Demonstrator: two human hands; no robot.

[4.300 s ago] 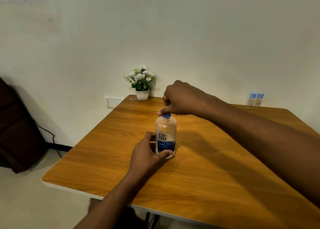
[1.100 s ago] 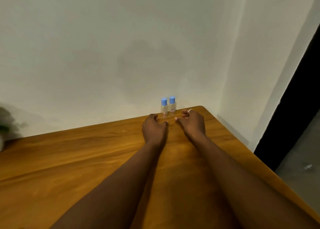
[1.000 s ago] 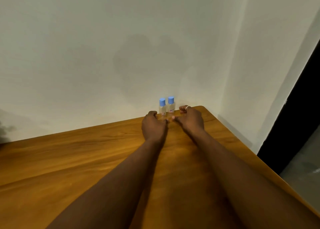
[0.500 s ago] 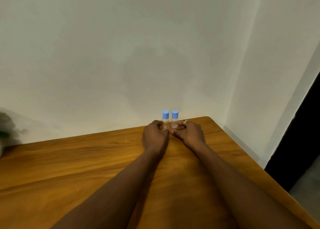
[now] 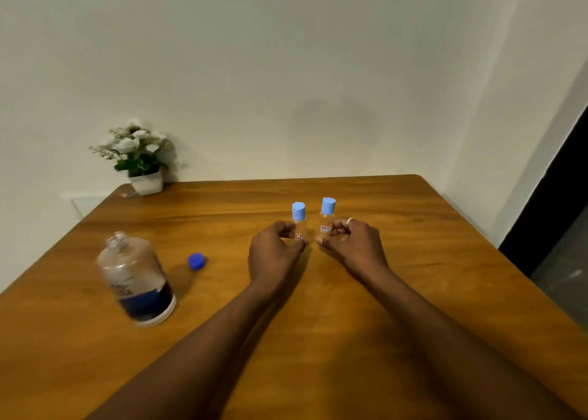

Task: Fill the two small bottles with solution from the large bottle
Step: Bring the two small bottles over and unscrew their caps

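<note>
Nearest me, the large bottle (image 5: 136, 279) stands uncapped at the left of the table (image 5: 413, 260), its blue cap (image 5: 196, 261) lying just beside it. Farther out, my left hand (image 5: 275, 254) grips one small bottle (image 5: 299, 220) and my right hand (image 5: 351, 244) grips the other small bottle (image 5: 327, 217), both capped. A potted plant (image 5: 140, 158) sits at the far edge.

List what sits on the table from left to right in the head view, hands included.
Large bottle → potted plant → loose blue cap → left hand → left small bottle → right small bottle → right hand.
</note>
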